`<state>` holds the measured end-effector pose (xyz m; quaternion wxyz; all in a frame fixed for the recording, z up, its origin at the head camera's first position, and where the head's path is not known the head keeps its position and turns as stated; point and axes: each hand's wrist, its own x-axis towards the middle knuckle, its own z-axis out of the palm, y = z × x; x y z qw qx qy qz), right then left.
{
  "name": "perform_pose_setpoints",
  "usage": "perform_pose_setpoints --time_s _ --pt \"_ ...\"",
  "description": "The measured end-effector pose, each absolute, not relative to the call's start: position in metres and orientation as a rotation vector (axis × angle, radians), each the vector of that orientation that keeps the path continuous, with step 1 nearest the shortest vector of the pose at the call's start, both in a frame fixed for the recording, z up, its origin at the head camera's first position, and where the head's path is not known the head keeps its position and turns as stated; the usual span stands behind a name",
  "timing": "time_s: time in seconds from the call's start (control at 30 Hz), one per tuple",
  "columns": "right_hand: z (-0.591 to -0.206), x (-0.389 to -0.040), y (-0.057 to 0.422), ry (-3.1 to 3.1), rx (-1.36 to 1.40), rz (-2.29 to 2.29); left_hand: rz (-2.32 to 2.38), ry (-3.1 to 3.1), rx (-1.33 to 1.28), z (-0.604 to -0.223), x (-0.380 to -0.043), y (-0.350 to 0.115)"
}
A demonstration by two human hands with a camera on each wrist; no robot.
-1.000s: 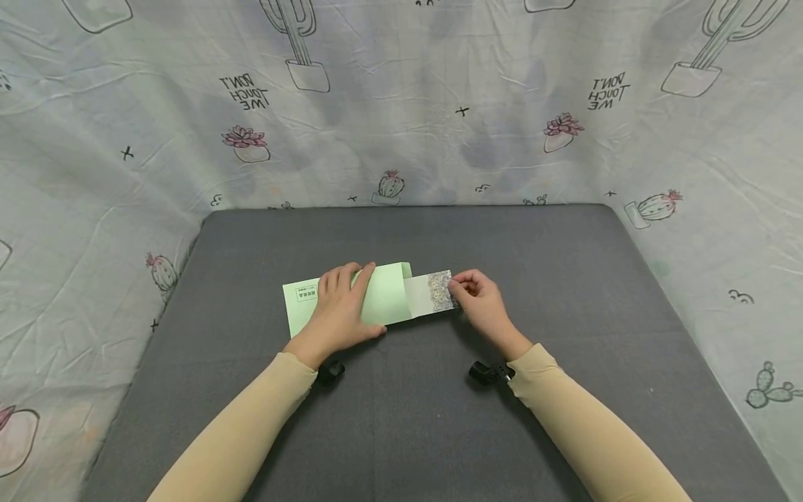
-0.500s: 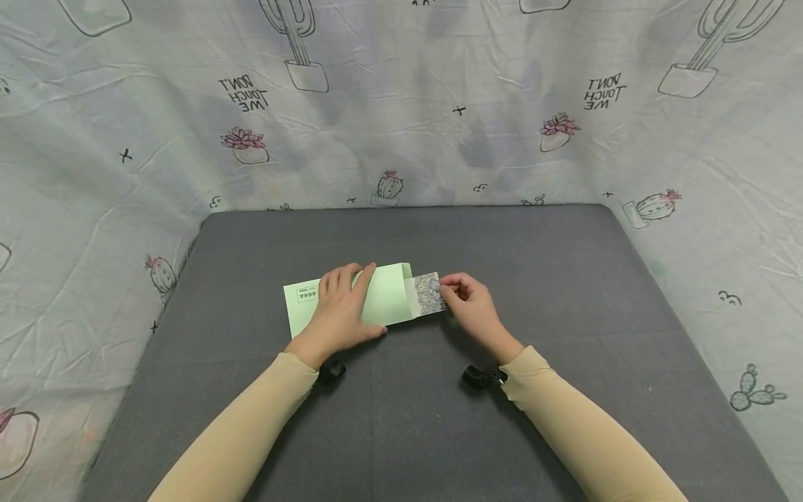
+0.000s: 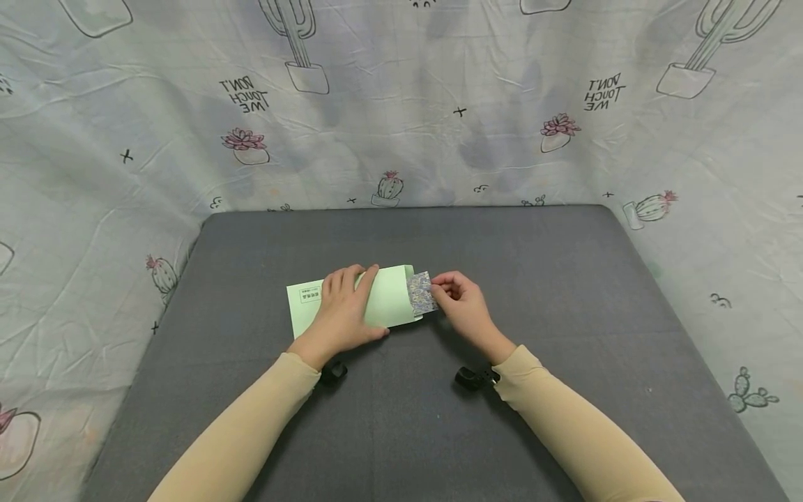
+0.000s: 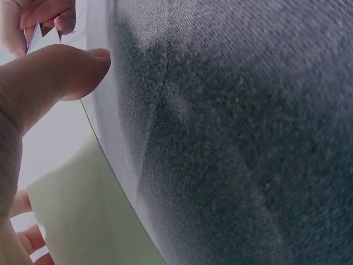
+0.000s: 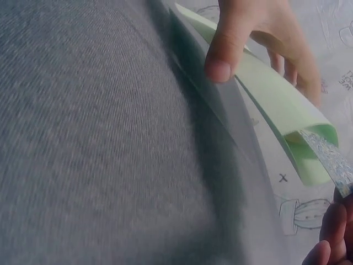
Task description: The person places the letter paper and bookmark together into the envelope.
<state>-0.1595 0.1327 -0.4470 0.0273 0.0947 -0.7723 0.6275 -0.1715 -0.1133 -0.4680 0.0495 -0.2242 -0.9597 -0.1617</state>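
A pale green envelope [image 3: 390, 298] with a small printed box lies slanted across the table's middle. My left hand [image 3: 341, 307] spans it, thumb at the near edge and fingers at the far edge, gripping it from both sides. Its thumb [image 4: 66, 69] shows large in the left wrist view. From the envelope's right end sticks a card [image 3: 421, 293] with a blue-grey speckled pattern. My right hand [image 3: 463, 303] pinches the outer end of the card between thumb and fingertips. In the right wrist view the envelope's mouth [image 5: 309, 165] gapes around the card; the card's other end is hidden inside.
A grey cloth-covered table [image 3: 401, 432] lies under both arms. Black wrist cameras [image 3: 472, 378] sit under the sleeves. Behind and at the sides hangs a pale curtain [image 3: 401, 104] with cactus drawings.
The right hand has moved left, sliding the card deeper into the envelope; its white part no longer shows. The left hand and envelope have stayed nearly in place.
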Motion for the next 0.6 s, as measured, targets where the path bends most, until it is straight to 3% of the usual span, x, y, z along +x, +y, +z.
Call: perform_pose_setpoints --time_s 0.47,0.6 --pt "-0.445 -0.160 0.117 -2.407 0.264 1.873 -0.490 -2.902 -0.673 -0.465 -0.172 -0.106" --pt "-0.463 -0.167 0.117 -2.419 0.268 1.889 -0.486 -2.908 -0.658 -0.465 -0.173 -0.103"
